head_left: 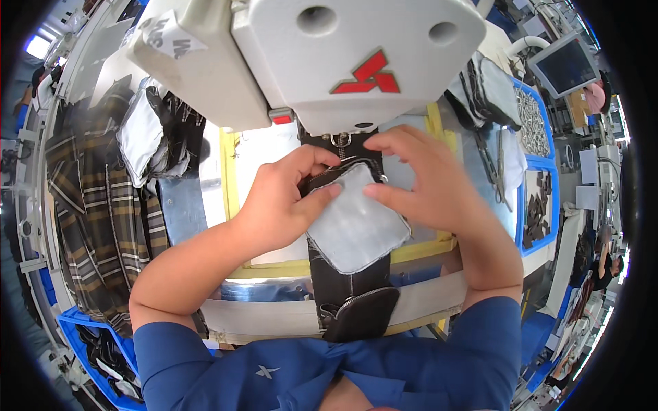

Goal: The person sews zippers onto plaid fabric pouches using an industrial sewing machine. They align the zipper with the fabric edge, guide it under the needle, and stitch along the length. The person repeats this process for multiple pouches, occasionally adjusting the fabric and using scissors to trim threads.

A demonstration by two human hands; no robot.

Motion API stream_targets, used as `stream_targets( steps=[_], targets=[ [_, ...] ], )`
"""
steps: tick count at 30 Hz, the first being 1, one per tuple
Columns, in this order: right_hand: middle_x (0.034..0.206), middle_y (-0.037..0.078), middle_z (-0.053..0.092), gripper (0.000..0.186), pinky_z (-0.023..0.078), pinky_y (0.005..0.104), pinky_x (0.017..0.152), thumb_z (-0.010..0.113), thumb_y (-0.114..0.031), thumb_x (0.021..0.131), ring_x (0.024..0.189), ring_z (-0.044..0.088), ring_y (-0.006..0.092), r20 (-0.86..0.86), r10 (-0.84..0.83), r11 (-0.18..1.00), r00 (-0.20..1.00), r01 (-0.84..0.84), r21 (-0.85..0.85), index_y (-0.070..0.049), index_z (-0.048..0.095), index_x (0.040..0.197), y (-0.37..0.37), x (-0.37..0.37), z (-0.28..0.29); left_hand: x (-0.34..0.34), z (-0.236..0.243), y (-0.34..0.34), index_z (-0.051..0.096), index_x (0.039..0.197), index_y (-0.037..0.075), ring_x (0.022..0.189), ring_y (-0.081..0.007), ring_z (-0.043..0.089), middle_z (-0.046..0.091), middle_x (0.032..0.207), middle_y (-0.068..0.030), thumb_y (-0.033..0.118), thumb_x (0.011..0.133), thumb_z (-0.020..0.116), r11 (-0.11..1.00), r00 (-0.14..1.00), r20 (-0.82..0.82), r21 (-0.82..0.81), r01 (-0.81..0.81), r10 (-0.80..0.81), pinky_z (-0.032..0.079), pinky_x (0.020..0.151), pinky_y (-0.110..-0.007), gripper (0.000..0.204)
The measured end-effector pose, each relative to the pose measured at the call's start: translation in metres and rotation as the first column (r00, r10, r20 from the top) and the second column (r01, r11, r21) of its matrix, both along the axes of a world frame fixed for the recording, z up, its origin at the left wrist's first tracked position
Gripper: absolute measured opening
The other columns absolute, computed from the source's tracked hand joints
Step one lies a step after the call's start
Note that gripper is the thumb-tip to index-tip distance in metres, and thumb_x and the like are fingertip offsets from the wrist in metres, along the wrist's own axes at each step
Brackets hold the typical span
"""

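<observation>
A padded fabric piece (pixel 356 219), pale grey on its upper face with a dark edge, lies over a long black fabric strip (pixel 351 282) on the machine bed. My left hand (pixel 288 195) is closed on its upper left edge, thumb on the pale face and fingers at the dark rim. My right hand (pixel 428 175) has its index finger and thumb apart; the thumb tip touches the pale face near the upper right edge. A metal ring (pixel 340 140) shows on black material beyond my fingers, under the sewing machine head (pixel 363 61). The needle area is hidden.
Yellow tape (pixel 229 178) borders the work surface. Plaid fabric (pixel 103 205) and stacked pale pieces (pixel 140 133) lie left; more pieces (pixel 497 89), scissors (pixel 490 164) and blue trays (pixel 538 205) of parts stand right. A black zippered pouch (pixel 363 315) hangs at the front edge.
</observation>
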State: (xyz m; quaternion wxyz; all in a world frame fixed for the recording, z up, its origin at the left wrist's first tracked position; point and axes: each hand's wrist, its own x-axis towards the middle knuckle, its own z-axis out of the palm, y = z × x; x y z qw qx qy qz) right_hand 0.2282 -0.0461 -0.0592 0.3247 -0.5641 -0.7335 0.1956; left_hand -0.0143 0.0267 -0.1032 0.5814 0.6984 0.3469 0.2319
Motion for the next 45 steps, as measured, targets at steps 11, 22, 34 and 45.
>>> stream_targets(
  steps=[11,22,34,45],
  targets=[
    [0.093,0.011,0.07,0.015,0.054,0.0444,0.073,0.077,-0.006,0.088,0.084,0.069,0.0355,0.014,0.019,0.99,1.0,-0.021,0.137,-0.004,0.068,0.1,0.001,-0.001,-0.009,-0.006,0.009,0.006,0.074,0.106,0.001,0.088,-0.021,0.073,0.077,0.109,-0.0126,-0.001,0.087,0.085,0.833,0.998,-0.012,0.552,-0.048,0.066,0.059,0.075,-0.031,0.023],
    [0.095,0.009,0.073,0.025,0.054,0.0391,0.066,0.08,0.003,0.074,0.073,0.065,0.029,0.064,0.122,0.926,0.99,-0.137,0.351,-0.004,0.072,0.096,-0.005,-0.01,-0.021,-0.007,0.003,0.011,0.071,0.101,-0.003,0.083,-0.0283,0.073,0.074,0.101,-0.02,-0.013,0.077,0.081,0.528,0.976,0.145,0.848,-0.04,-0.16,0.06,0.071,-0.034,0.028],
    [0.094,0.012,0.07,0.022,0.053,0.0362,0.062,0.078,0.004,0.073,0.072,0.065,0.0266,0.041,0.188,0.892,0.981,-0.188,0.41,0.0,0.073,0.095,-0.006,-0.011,-0.018,-0.005,0.009,0.005,0.071,0.107,-0.006,0.083,-0.0287,0.073,0.076,0.103,-0.0223,-0.012,0.08,0.072,0.704,0.968,0.143,0.708,0.046,-0.208,0.059,0.075,-0.033,0.028],
    [0.092,0.01,0.069,0.026,0.054,0.0391,0.063,0.082,0.005,0.073,0.075,0.068,0.0298,-0.083,0.153,0.945,0.985,-0.121,0.304,-0.004,0.071,0.094,-0.004,-0.015,-0.025,-0.003,0.006,0.006,0.074,0.102,-0.004,0.077,-0.0248,0.073,0.076,0.093,-0.0166,-0.004,0.085,0.08,0.806,0.977,0.122,0.588,0.069,-0.173,0.055,0.068,-0.031,0.018]
  ],
)
